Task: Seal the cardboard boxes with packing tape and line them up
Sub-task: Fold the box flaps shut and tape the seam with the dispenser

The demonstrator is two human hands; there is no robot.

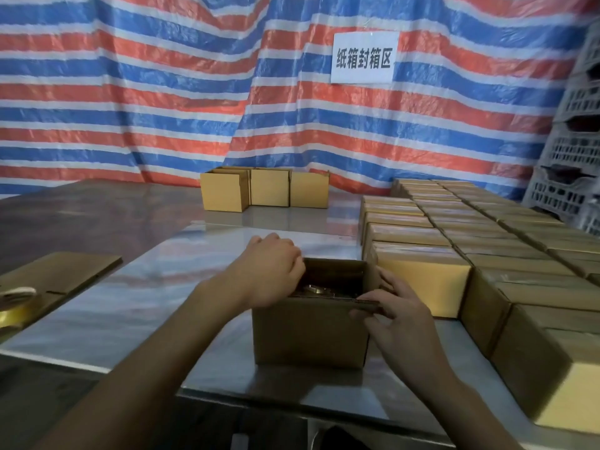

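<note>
An open brown cardboard box [310, 332] stands on the metal table [130, 306] right in front of me, its top flaps partly folded inward. My left hand [271, 271] rests on the box's left top edge, fingers curled over a flap. My right hand [394, 311] pinches the near flap at the box's right front corner. Something shiny lies inside the box, mostly hidden. A roll of packing tape [14, 303] sits at the far left edge of the table.
Several sealed boxes [470, 228] stand in rows on the right, touching the open box's right side. Three boxes [263, 190] stand at the back centre. Flat cardboard [61, 274] lies at left. Plastic crates [571, 157] stack at far right before a striped tarp.
</note>
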